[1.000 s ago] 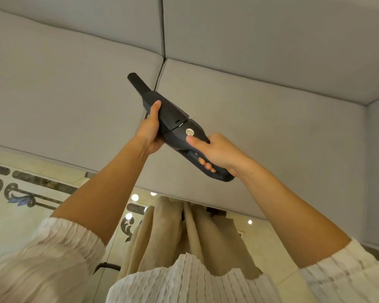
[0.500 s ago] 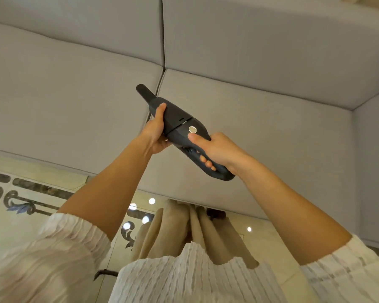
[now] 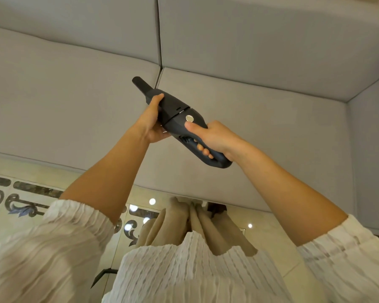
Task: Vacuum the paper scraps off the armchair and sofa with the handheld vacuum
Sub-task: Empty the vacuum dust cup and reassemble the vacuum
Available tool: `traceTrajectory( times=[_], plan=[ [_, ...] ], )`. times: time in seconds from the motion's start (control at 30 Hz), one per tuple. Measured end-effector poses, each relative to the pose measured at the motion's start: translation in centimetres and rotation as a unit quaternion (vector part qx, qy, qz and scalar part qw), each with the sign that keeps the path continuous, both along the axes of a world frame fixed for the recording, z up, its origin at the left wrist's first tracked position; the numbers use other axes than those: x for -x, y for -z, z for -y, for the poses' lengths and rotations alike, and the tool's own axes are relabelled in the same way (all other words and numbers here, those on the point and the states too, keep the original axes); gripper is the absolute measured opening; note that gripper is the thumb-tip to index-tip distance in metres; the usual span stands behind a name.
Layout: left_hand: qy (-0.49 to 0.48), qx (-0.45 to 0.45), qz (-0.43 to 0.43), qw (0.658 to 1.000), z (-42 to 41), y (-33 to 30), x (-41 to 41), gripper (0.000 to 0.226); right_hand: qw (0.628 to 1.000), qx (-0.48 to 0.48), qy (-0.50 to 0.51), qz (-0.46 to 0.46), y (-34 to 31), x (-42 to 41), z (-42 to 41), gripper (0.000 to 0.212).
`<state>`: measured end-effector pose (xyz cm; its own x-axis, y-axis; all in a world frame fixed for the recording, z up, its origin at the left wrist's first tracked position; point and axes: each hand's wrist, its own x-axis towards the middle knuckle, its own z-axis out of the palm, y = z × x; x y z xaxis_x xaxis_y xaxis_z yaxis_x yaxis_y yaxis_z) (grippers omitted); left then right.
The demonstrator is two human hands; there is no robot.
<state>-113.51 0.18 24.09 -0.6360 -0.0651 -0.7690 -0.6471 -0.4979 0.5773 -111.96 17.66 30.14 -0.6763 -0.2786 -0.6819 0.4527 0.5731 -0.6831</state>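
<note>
Both hands' grip round vacuum (image 3: 179, 119) over grey sofa (image 3: 260, 119); glossy patterned floor (image 3: 26, 200).

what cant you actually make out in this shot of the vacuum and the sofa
- Head view: the left hand grips the handheld vacuum; its fingers are hidden behind the body.
- Whether the nozzle touches the sofa cannot be told from this angle.
- Whether the right hand thumb presses the round button or only rests beside it is unclear.
- Paper scraps: none can be made out; arms and edges hide part of the seat.
</note>
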Motion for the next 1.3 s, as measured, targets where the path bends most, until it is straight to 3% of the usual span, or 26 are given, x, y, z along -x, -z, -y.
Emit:
traceTrajectory(
  times=[0.3,0.6,0.73,0.9,1.1,1.3],
  plan=[
    [-0.018,-0.020,-0.017,0.999,-0.9,-0.4,0.4,0.059,1.000,-0.007,0.015,0.026,0.0,1.1,0.5,0.051],
    [-0.010,-0.002,0.047,0.999,-3.2,2.4,1.2,0.037,0.997,-0.001,0.024,0.078,4.3,2.4,-1.0,0.050],
    [-0.067,-0.001,0.078,0.995,-4.8,5.9,2.2,0.038,0.995,0.003,0.000,0.100,7.7,3.7,-2.4,0.049],
    [-0.195,-0.032,0.122,0.973,-5.1,12.5,4.9,0.051,0.997,-0.051,-0.028,0.056,15.1,6.2,-6.3,0.054],
    [-0.195,-0.131,0.136,0.962,-8.0,18.6,6.5,0.038,0.965,-0.242,-0.096,-0.012,28.1,8.3,-10.4,0.046],
    [-0.200,-0.178,0.117,0.956,-9.6,21.8,6.5,0.037,0.945,-0.290,-0.150,0.003,35.5,7.8,-14.1,0.047]
  ],
)
